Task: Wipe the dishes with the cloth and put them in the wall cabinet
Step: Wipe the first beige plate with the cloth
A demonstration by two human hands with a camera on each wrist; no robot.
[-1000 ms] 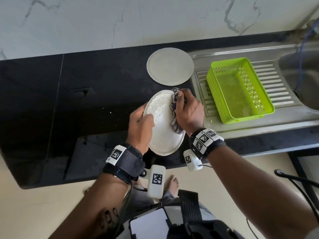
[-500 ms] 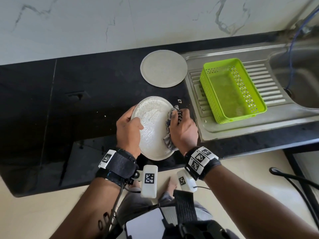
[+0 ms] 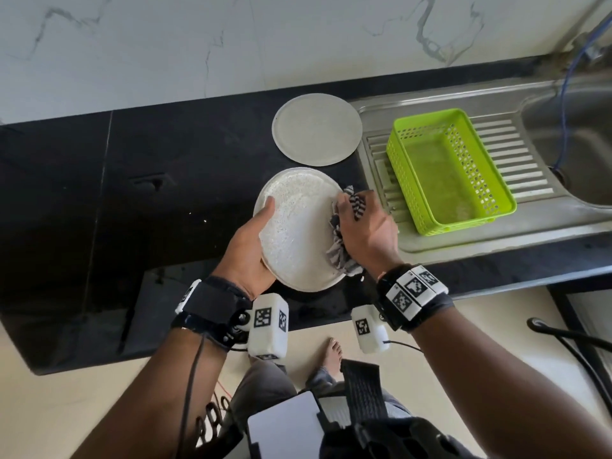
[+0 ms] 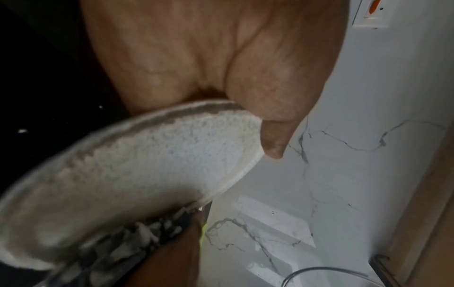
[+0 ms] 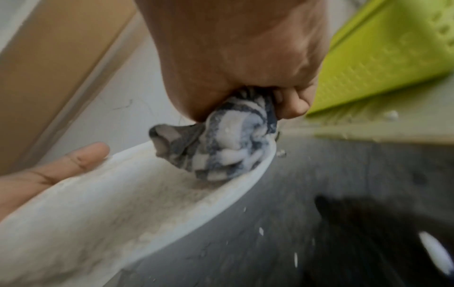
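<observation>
A white speckled plate is held tilted above the black counter. My left hand grips its left rim, thumb on the upper face. My right hand grips a bunched blue-and-white checked cloth and presses it against the plate's right edge. The left wrist view shows the plate under my thumb, with the cloth at the bottom. In the right wrist view the cloth sits on the plate's rim. A second plate lies flat on the counter behind.
A lime green plastic basket stands on the steel sink drainboard to the right, with the sink bowl beyond it. A white marble wall runs behind the counter. Small white specks lie on the counter.
My right hand with the cloth has slid down and along the plate's right edge. The plate has stayed in my left hand, and the camera view has shifted slightly.
</observation>
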